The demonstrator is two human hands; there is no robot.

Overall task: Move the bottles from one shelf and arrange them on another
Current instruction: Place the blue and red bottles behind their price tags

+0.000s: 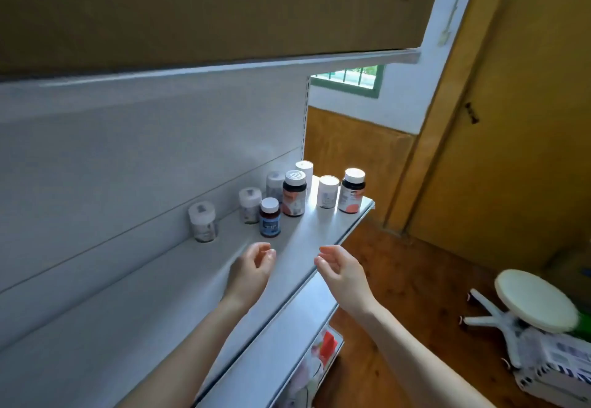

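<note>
Several bottles stand at the far right end of a white metal shelf (179, 283). Closest to me is a small brown bottle with a blue label (269, 217). Behind it stands a dark bottle with a pink label (294, 193), and another like it (351, 191) is at the shelf's front corner. White bottles (327, 191) and clear jars with white lids (202, 221) stand along the back panel. My left hand (251, 271) hovers over the shelf just short of the blue-label bottle, fingers curled and apart, holding nothing. My right hand (343, 271) is past the shelf's front edge, also empty.
A large cardboard box (208, 8) fills the shelf above. A lower shelf (287, 334) juts out beneath, with packaged goods under it. On the wooden floor at right are an overturned white stool (534, 303) and a printed carton (556, 366). A yellow door is behind.
</note>
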